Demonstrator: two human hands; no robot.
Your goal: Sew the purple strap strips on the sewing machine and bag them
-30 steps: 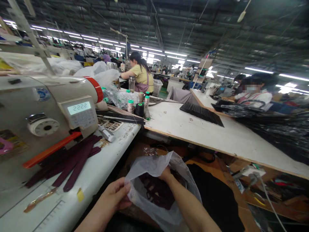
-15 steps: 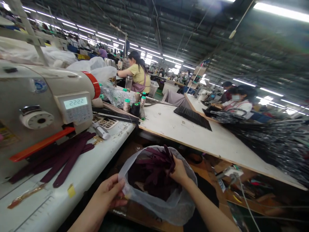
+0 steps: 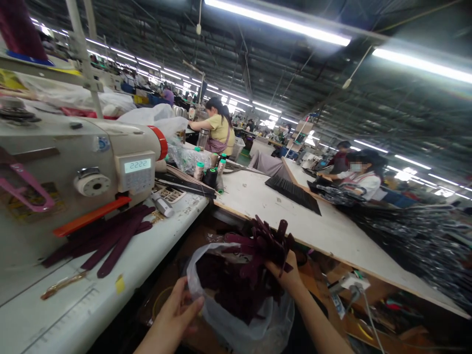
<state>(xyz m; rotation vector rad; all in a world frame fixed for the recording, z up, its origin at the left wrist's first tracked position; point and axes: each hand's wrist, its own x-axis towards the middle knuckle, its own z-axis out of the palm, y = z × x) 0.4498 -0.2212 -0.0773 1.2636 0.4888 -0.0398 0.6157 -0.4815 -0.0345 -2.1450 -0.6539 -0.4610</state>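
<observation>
My right hand (image 3: pixel 289 278) grips a bunch of dark maroon fabric strips (image 3: pixel 258 246) with rounded ends, lifted at the far rim of a white plastic bag (image 3: pixel 217 314). More maroon pieces (image 3: pixel 236 295) lie inside the bag. At the bag's near left rim, my left hand (image 3: pixel 179 309) holds the edge between thumb and fingers. Several long maroon strips (image 3: pixel 120 236) rest on the sewing machine bed to the left, below the sewing machine (image 3: pixel 92 162) with its lit display.
Thread spools (image 3: pixel 211 178) and a sectioned tray (image 3: pixel 171 192) stand behind the machine. Black strips (image 3: pixel 293 194) lie on the white table (image 3: pixel 254 191). A socket block (image 3: pixel 354 284) with a cable hangs beneath it. Co-workers sit farther back, one in a yellow top (image 3: pixel 223 135).
My right hand has raised the maroon strips up and out over the bag's rim. The view has shifted, and the bag's left rim sits a little lower.
</observation>
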